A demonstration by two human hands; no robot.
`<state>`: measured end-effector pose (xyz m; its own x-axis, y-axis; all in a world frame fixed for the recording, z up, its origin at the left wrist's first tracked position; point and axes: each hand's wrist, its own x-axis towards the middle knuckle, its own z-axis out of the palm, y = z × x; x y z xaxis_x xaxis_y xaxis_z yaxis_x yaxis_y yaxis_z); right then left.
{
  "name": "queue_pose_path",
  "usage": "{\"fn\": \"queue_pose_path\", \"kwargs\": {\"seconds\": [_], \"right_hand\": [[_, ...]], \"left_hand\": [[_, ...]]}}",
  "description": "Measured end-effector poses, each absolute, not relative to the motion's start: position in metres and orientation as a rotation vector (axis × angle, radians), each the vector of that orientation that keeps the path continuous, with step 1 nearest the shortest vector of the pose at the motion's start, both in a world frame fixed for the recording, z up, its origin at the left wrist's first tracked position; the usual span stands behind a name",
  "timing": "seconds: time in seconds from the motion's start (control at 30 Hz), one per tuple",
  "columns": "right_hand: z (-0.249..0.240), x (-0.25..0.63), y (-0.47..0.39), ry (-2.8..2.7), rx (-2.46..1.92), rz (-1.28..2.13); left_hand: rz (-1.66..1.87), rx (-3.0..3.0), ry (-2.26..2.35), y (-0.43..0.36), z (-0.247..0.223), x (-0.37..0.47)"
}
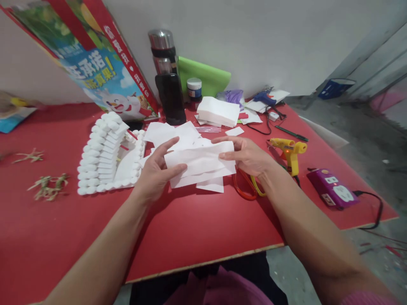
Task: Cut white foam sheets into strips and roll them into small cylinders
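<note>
Between my hands a strip of white paper, creased lengthwise, is held up above the table. My left hand pinches its left end, thumb on the near face. At the other end my right hand grips it the same way, thumb in front and fingers behind. More white paper sheets lie behind the strip, partly covered by it. Scissors with red and yellow handles rest by my right wrist, their blades hidden. Left of my left hand stands a white stepped model edged with rounded white pieces.
On the red table, a yellow glue gun and purple power socket sit at right. Behind are a phone, a thermos, a jar and a paper stack. Twig-like figures lie left.
</note>
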<state>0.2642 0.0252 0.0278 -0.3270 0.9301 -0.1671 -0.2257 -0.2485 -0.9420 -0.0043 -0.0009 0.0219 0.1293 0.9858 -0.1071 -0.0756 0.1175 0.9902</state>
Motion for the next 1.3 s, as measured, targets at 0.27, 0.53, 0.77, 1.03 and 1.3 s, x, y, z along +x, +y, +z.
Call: {"fn": "queue_pose_path", "kwargs": {"seconds": [0.27, 0.53, 0.77, 1.03, 1.3], "right_hand": [[0.025, 0.255, 0.017, -1.248, -0.936, 1.689], [0.035, 0.264, 0.016, -1.252, -0.927, 1.716], [0.034, 0.272, 0.02, -1.217, -0.904, 1.744], [0.037, 0.277, 0.021, -1.199, -0.947, 1.711], [0.034, 0.281, 0.024, -1.212, -0.98, 1.706]], "left_hand": [[1.163, 0.897, 1.079, 0.002, 0.012, 0.004], [0.997, 1.165, 1.051, -0.006, 0.024, -0.002], [0.964, 1.116, 0.954, -0.009, 0.032, -0.001], [0.92, 0.97, 0.893, -0.012, 0.029, -0.003], [0.871, 0.901, 0.845, -0.011, 0.026, -0.001]]}}
